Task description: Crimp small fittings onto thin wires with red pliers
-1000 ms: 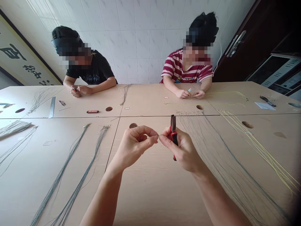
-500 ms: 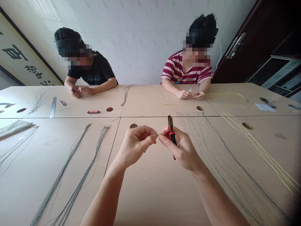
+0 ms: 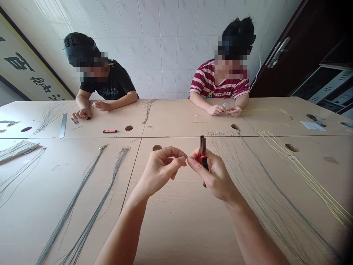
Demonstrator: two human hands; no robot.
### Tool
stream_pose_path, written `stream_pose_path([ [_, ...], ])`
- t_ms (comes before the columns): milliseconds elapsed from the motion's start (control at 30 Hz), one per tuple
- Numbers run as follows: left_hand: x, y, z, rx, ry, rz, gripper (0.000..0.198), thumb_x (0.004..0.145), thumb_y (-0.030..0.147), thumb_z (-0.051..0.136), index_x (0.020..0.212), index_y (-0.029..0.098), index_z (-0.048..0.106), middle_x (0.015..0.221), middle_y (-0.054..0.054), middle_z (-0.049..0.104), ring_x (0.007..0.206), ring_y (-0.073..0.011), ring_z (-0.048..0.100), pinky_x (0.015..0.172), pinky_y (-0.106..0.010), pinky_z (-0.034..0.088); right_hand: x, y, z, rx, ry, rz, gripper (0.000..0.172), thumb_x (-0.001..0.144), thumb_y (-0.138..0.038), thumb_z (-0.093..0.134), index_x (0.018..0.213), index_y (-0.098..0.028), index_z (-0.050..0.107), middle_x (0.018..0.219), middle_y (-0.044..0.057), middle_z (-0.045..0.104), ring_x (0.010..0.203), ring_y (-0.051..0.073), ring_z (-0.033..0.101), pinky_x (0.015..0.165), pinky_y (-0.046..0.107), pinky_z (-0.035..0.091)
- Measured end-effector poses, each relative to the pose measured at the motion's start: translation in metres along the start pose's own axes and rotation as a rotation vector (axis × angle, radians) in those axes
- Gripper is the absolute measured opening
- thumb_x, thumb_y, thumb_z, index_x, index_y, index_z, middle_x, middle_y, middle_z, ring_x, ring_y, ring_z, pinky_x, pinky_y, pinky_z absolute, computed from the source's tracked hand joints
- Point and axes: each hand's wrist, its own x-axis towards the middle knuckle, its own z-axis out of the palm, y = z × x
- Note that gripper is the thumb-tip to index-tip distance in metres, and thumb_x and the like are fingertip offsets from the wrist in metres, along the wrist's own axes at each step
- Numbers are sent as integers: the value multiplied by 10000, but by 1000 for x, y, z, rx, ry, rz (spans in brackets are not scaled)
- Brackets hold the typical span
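My left hand (image 3: 164, 167) pinches a thin cord or wire between thumb and forefinger; most of it is hidden by the fingers. Close beside it, my right hand (image 3: 211, 171) holds small pliers (image 3: 203, 154) with red and black handles, jaws pointing up and away. The right thumb and forefinger also meet at the thin piece, fingertips almost touching the left ones. Both hands are raised above the table (image 3: 171, 228). Right of my hands lie fine grey cords (image 3: 248, 191) with small metal ends, and to the left is a bundle of grey-green cords (image 3: 110, 184).
Another grey-green bundle (image 3: 79, 195) lies further left. Yellow cords (image 3: 306, 171) stretch along the right. A ruler (image 3: 63, 126), a red-black knife-like item (image 3: 110, 131) and round table holes (image 3: 292, 147) are around. Two people (image 3: 110, 82) (image 3: 217, 79) work across the table.
My hands stay together, shifted very slightly right, with the left fingertips a little higher. The left co-worker's hand has moved down and left toward a small object on the table.
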Motion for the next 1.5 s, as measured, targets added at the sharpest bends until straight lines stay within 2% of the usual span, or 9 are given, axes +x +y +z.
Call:
stream_pose_path([
  [267,0,-4,2,60,30,-26,137,851,274,616,776,159,613,724,23,565,485,-31,408,451,-190,316,0,4,5,-77,55,-41,190,932,-325,539,782,-212,510,665,-38,475,602,103,410,579,253,347],
  [467,0,-3,2,68,44,-35,137,848,265,617,768,154,618,712,20,567,485,-34,411,460,-195,318,0,4,5,-110,64,-59,172,929,-315,540,795,-211,512,690,-28,512,619,109,436,596,256,356],
  [700,0,-1,0,37,36,-31,162,843,246,584,720,153,631,966,-26,671,470,-15,404,447,-203,334,0,4,2,-86,49,-20,224,934,-363,526,768,-212,524,635,-41,424,571,108,362,551,261,324],
  [1033,1,-4,-1,30,28,-20,119,835,248,610,759,157,622,797,0,622,474,-24,415,448,-196,337,1,4,1,-84,37,-14,218,935,-358,525,774,-210,529,639,-47,413,574,106,356,560,267,318],
  [1500,1,-3,0,45,29,-7,110,813,216,593,720,159,606,755,13,595,470,-26,410,447,-195,345,0,6,2,-94,44,-11,224,926,-379,536,776,-214,532,645,-37,430,571,110,371,548,260,334],
])
